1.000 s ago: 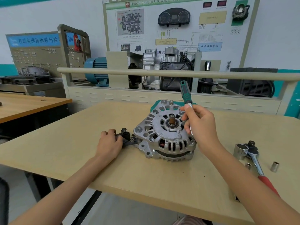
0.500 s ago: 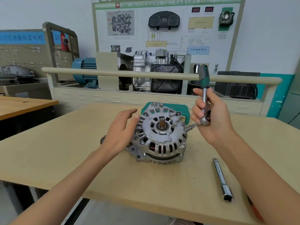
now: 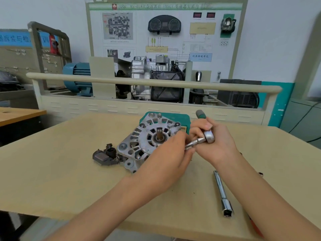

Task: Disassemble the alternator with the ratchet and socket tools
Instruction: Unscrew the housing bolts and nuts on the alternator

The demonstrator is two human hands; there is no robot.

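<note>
Alternator (image 3: 147,138): lying at frame centre on the wooden table (image 3: 52,171) — shaft pointing up.
Right hand (image 3: 215,145): gripping the ratchet (image 3: 206,134), right of the alternator.
Left hand (image 3: 166,159): pinching the ratchet's extension bar (image 3: 194,143).
Lower right: loose socket extension (image 3: 223,193) lying flat.

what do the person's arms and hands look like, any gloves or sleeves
Both arms are bare as far up as the view shows: no sleeve reaches into the picture. The left hand and the right hand wear no gloves, and no watch, ring or band shows on either wrist or on the fingers.
</note>
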